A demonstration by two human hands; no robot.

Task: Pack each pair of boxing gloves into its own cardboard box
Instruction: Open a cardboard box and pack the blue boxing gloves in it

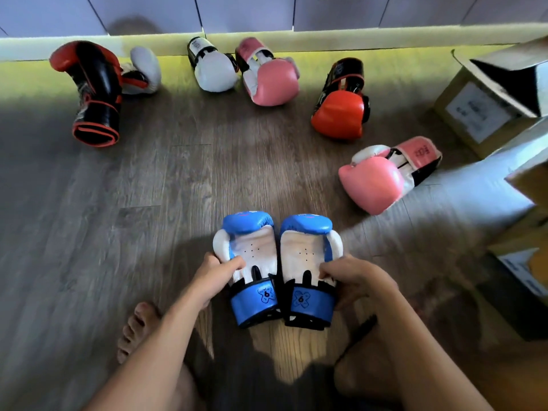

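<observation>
A: Nearest first, quick.

B: A bare foot (pixel 135 330) is resting on the wood floor (pixel 89 232) at the bottom, beside the left forearm. Just past it, the left hand (pixel 221 275) is gripping the left blue glove (pixel 252 259) at its outer edge, with fingers curling over the white palm. The right hand (pixel 353 277) is gripping the right blue glove (pixel 307 259) the same way, just above the cuff.

A: Where are the gloves sitting?

B: Both are lying palm-up on the floor, side by side and touching, with cuffs pointing back at the person. Neither is in a box.

A: What's standing between them and the boxes?

B: A pink glove (pixel 376 182) is lying to the right, between the blue pair and the boxes. The near cardboard box (pixel 522 238) is sitting at the right edge with its flap open, cut off by the frame. The far cardboard box (pixel 453 93) is standing behind it, showing a white label. Its flap is up and its inside is in shadow, so I can't tell the contents.

A: And the far stuff?

B: A red glove (pixel 341 114) with a black cuff is lying beyond the pink one, apart from it. Along the lit baseboard (pixel 355 40), a second pink glove (pixel 272 81) is touching a white glove (pixel 213 71). Far left, a black-and-red glove (pixel 95 90) is partly hiding another white glove (pixel 145 66) behind it.
</observation>
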